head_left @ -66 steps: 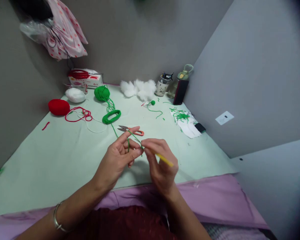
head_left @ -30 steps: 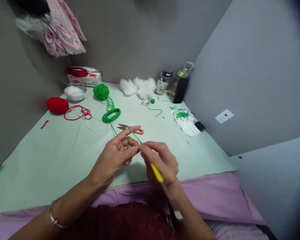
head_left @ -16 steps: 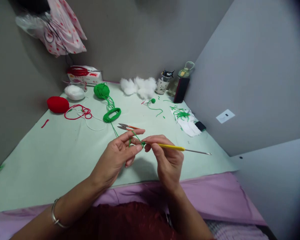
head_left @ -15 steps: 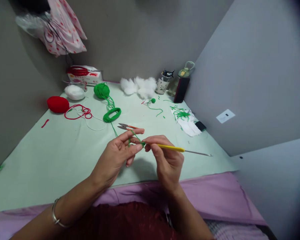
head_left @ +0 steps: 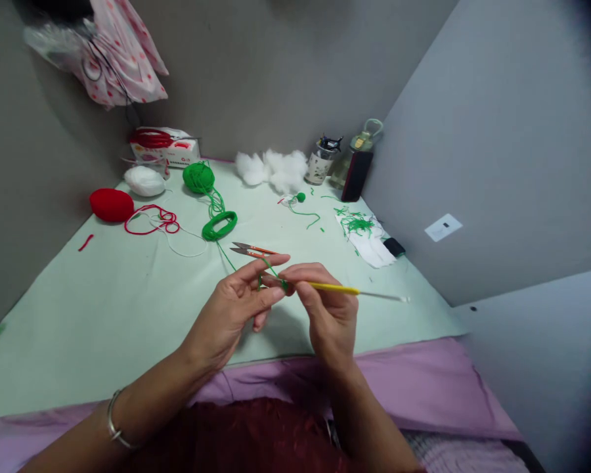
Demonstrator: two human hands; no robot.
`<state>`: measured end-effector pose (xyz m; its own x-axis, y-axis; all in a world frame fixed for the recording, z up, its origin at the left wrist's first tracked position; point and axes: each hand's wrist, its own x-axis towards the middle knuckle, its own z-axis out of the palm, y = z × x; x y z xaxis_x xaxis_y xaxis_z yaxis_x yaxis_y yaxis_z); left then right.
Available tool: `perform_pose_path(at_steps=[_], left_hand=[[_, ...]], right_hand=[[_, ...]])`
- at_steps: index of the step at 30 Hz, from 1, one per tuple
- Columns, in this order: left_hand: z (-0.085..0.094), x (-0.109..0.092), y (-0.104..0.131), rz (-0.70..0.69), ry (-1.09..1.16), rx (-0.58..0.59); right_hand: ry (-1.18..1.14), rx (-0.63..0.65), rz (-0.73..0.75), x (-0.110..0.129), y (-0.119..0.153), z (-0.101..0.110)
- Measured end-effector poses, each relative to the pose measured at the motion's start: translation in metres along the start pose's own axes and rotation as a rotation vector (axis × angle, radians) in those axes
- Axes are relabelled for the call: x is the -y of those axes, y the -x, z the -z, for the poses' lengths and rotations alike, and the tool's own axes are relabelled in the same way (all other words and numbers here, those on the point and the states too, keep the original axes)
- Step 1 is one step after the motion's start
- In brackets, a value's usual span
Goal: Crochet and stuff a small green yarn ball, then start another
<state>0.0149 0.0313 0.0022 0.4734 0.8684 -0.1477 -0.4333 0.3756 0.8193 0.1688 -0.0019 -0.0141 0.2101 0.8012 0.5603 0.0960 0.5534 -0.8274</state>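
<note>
My right hand [head_left: 329, 307] grips a crochet hook [head_left: 335, 288] with a yellow handle; its bare metal end points right. The hook's other tip meets a small piece of green crochet [head_left: 284, 285], partly hidden by fingers. Thumb and fingers of my left hand [head_left: 241, 299] pinch that piece, while the index finger stretches out with green yarn over it. From this hand the strand runs back to a loose green yarn coil [head_left: 219, 226] and the green yarn ball [head_left: 198, 177]. Just behind my left hand lie orange-handled thread snips [head_left: 251, 250].
Red yarn [head_left: 111, 205] and white yarn [head_left: 144, 181] sit at the left. White stuffing [head_left: 272, 171], a pen cup [head_left: 319, 164], a bottle [head_left: 342, 167] and a dark phone-like slab [head_left: 357, 176] stand at the back. Green scraps lie on white tissue [head_left: 372, 249] at right.
The hook has slid slightly left, and my hands are closer together at the green piece. The view has shifted a little.
</note>
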Motion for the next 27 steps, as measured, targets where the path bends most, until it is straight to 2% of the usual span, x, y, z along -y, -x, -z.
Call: perform_pose_path(at_steps=[7, 9, 12, 14, 15, 16, 18, 20, 22, 27], left_hand=[[0.007, -0.001, 0.001, -0.023, -0.099, -0.003], [0.007, -0.003, 0.002, -0.057, -0.119, -0.021], [0.004, -0.004, 0.002, -0.081, -0.134, -0.039], [0.003, -0.003, 0.002, -0.038, -0.085, -0.017], [0.003, -0.003, 0.002, 0.002, -0.041, 0.002], [0.004, -0.002, 0.001, 0.044, 0.007, 0.020], [0.004, -0.003, 0.000, 0.105, 0.080, 0.042], [0.004, -0.004, 0.000, 0.106, 0.098, 0.033], [0.002, -0.004, 0.001, 0.070, 0.070, 0.016], [-0.003, 0.001, 0.003, 0.018, -0.047, 0.033]], right_hand=[[-0.078, 0.006, -0.107, 0.000, 0.003, 0.007], [0.087, 0.031, -0.001, 0.003, 0.005, 0.008], [0.453, 0.115, 0.322, 0.003, 0.011, 0.007], [0.617, 0.148, 0.476, 0.001, 0.015, 0.005], [0.647, 0.136, 0.488, 0.000, 0.016, 0.004], [0.631, 0.112, 0.458, 0.000, 0.016, 0.004], [0.474, 0.040, 0.307, 0.002, 0.014, 0.003], [0.238, -0.021, 0.157, 0.005, 0.010, 0.003], [0.090, -0.014, 0.074, 0.007, 0.005, 0.002], [0.174, 0.039, 0.135, 0.004, 0.005, -0.001]])
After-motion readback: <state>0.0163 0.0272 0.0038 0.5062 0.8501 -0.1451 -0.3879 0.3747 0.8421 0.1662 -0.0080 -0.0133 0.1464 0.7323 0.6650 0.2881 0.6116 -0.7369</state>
